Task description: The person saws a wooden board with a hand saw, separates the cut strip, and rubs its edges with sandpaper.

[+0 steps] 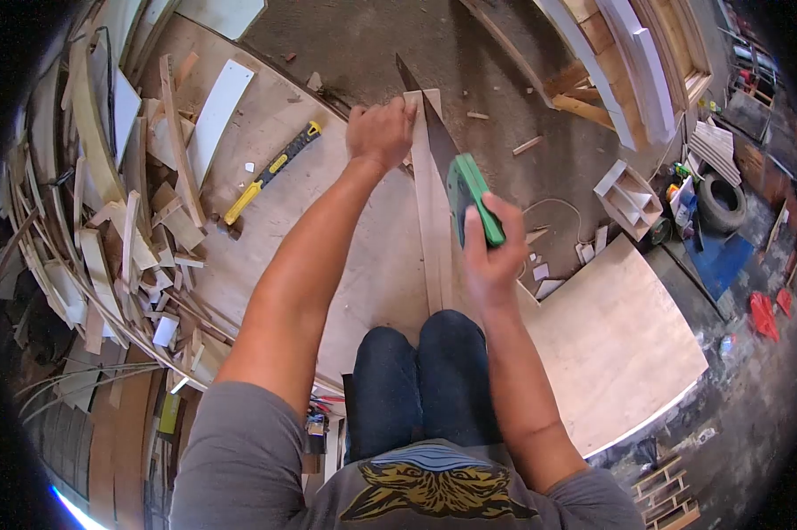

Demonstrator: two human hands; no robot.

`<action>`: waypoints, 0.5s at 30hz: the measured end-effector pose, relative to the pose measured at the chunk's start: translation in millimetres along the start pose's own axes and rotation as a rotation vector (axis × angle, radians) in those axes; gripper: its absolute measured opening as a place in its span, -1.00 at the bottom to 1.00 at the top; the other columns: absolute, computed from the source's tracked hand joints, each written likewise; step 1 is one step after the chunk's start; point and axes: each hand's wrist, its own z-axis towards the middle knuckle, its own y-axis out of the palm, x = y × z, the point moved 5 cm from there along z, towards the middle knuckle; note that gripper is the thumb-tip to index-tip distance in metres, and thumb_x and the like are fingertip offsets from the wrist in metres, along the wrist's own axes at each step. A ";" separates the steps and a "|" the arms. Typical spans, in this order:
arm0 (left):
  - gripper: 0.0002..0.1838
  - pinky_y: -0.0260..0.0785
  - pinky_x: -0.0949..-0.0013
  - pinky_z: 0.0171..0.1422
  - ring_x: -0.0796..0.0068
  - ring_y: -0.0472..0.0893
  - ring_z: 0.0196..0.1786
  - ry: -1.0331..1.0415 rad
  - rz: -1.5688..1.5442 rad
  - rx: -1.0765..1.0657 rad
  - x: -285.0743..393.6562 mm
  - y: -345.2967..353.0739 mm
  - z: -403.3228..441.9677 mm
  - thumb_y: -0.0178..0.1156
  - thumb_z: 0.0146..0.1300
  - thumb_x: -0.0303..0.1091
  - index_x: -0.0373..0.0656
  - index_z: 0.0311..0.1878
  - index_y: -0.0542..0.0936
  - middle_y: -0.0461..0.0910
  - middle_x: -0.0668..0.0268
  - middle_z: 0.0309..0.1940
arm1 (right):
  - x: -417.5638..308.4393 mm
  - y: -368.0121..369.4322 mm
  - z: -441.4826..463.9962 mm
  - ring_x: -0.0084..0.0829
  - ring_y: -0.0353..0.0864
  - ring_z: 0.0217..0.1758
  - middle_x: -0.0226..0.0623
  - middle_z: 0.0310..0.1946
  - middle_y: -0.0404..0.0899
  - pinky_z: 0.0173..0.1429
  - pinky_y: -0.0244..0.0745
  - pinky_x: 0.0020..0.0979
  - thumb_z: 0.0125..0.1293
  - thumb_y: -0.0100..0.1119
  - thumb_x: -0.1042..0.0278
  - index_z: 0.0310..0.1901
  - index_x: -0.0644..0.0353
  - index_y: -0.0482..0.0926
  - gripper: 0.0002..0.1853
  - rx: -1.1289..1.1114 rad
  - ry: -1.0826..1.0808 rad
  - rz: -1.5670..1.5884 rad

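My right hand [496, 243] is wrapped round the green handle of a hand saw [440, 132]. The saw's dark blade points up and to the left and crosses the far part of a long, narrow wooden strip [428, 194]. My left hand [383, 132] is closed at the strip's far left edge, beside the blade, with its fingertips partly hidden. The strip runs from the blade back to my knees, over a large plywood sheet [328, 265]. A yellow and black tool [273, 172] lies on the sheet to the left of my left arm.
Wood offcuts [142, 238] are heaped at the left. Curved wooden frames [628, 71] stand at the upper right. A pale board [615, 340] lies right of my legs, with a small wooden box [628, 199] and a tyre [723, 203] beyond it.
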 end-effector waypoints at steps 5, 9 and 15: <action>-0.62 0.31 0.04 0.02 0.07 0.67 -0.21 0.071 -0.085 0.098 -5.5 1.0 -4.8 -0.16 0.58 -0.04 -0.05 -0.21 0.55 0.68 0.10 -0.38 | -11.5 6.5 -14.2 -0.07 0.80 -0.10 0.03 -0.13 0.73 -0.06 0.66 -0.25 0.34 0.35 0.52 0.11 0.28 0.56 -0.67 0.025 -0.011 0.054; -0.64 0.34 0.04 -0.03 0.06 0.67 -0.23 0.034 -0.043 0.099 -2.3 -3.6 2.9 -0.15 0.59 -0.05 -0.05 -0.15 0.55 0.68 0.14 -0.38 | -4.3 21.8 -9.0 -0.09 0.80 -0.19 0.02 -0.21 0.72 -0.14 0.66 -0.26 0.33 0.35 0.56 0.11 0.30 0.56 -0.67 0.056 -0.033 0.059; -0.68 0.36 0.01 -0.03 0.05 0.69 -0.19 -0.027 -0.120 0.145 -4.3 -2.9 1.3 -0.12 0.59 -0.05 0.01 0.16 0.47 0.72 0.15 -0.33 | -1.9 23.1 -11.9 -0.20 0.74 -0.37 -0.05 -0.30 0.69 -0.31 0.60 -0.27 0.30 0.38 0.58 0.14 0.26 0.55 -0.62 0.012 -0.070 0.066</action>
